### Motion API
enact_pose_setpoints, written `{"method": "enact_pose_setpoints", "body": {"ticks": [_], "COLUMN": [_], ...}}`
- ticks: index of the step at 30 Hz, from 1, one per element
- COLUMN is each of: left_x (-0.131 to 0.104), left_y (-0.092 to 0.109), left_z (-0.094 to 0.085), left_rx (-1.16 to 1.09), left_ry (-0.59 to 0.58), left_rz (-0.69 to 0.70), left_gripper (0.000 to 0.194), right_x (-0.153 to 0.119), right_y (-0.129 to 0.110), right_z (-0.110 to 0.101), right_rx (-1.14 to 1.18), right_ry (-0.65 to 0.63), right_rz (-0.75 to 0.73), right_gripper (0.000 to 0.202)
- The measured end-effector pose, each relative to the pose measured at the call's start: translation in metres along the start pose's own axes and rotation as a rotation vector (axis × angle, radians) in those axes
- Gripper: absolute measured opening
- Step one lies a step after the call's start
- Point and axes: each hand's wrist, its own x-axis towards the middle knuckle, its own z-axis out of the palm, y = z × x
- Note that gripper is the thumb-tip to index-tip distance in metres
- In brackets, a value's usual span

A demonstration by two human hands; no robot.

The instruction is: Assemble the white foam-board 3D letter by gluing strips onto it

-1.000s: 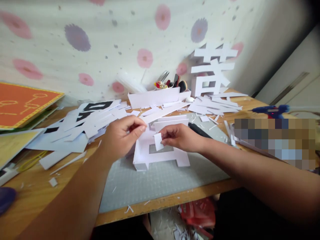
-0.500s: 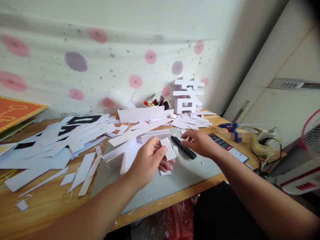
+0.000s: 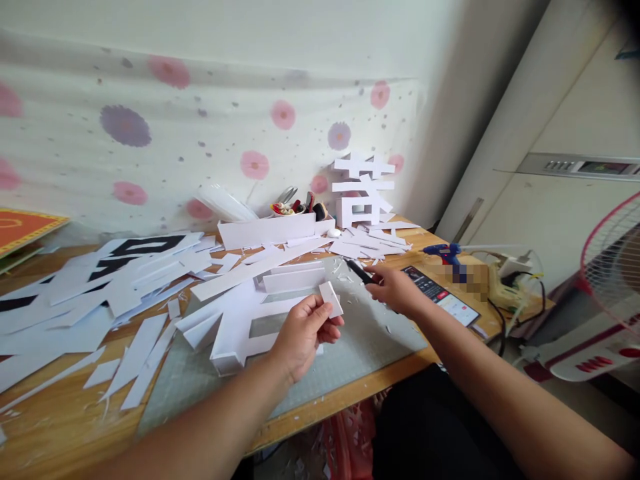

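Observation:
My left hand [image 3: 305,333] pinches a small white piece of foam board [image 3: 331,298] between thumb and fingers, held above the cutting mat [image 3: 373,357]. A black utility knife [image 3: 358,270] is in my right hand [image 3: 395,288], its front end pointing away to the upper left; the rest of it is hidden by my fingers. Under and left of my left hand lies a white foam board character [image 3: 233,307] with raised side walls. My left forearm covers part of it.
White board scraps [image 3: 145,280] pile up on the left. Behind stand a white tool box [image 3: 267,231] and a finished white character [image 3: 363,193]. To the right are a phone [image 3: 445,297], a blue glue gun [image 3: 443,251], a power strip with cables and a fan [image 3: 613,267].
My right hand has closed round the black knife and lifted its rear end off the mat. My left hand still holds the small piece, turned somewhat. The view has shifted right.

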Motion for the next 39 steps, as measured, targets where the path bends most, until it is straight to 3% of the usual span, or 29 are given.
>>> {"method": "enact_pose_setpoints", "body": {"ticks": [2, 5, 8, 10, 14, 19, 39], "left_x": [0.0, 0.001, 0.001, 0.0, -0.003, -0.004, -0.008], "left_y": [0.002, 0.004, 0.007, 0.009, 0.014, 0.017, 0.013], "left_z": [-0.001, -0.001, 0.0, 0.0, 0.002, 0.002, 0.001], "left_rx": [-0.03, -0.117, -0.213, -0.251, -0.307, -0.389, -0.378], "left_ry": [0.006, 0.027, 0.04, 0.032, 0.013, 0.0, -0.125], "left_rz": [0.012, 0.043, 0.058, 0.065, 0.059, 0.042, -0.015], "left_gripper": [0.047, 0.045, 0.043, 0.042, 0.043, 0.046, 0.038], "right_x": [-0.009, -0.021, -0.029, -0.031, -0.03, -0.027, -0.027], "right_y": [0.003, -0.005, -0.019, -0.027, -0.033, -0.032, -0.036], "right_z": [-0.007, -0.01, -0.009, -0.007, 0.001, 0.01, 0.007], "right_rx": [0.286, 0.604, 0.485, 0.352, 0.152, 0.016, -0.113], "right_ry": [0.034, 0.076, 0.039, -0.005, -0.029, 0.032, 0.043], "right_rz": [-0.059, -0.261, -0.417, -0.435, -0.414, -0.406, -0.378], "right_gripper": [0.048, 0.042, 0.027, 0.014, 0.025, 0.019, 0.004]}}
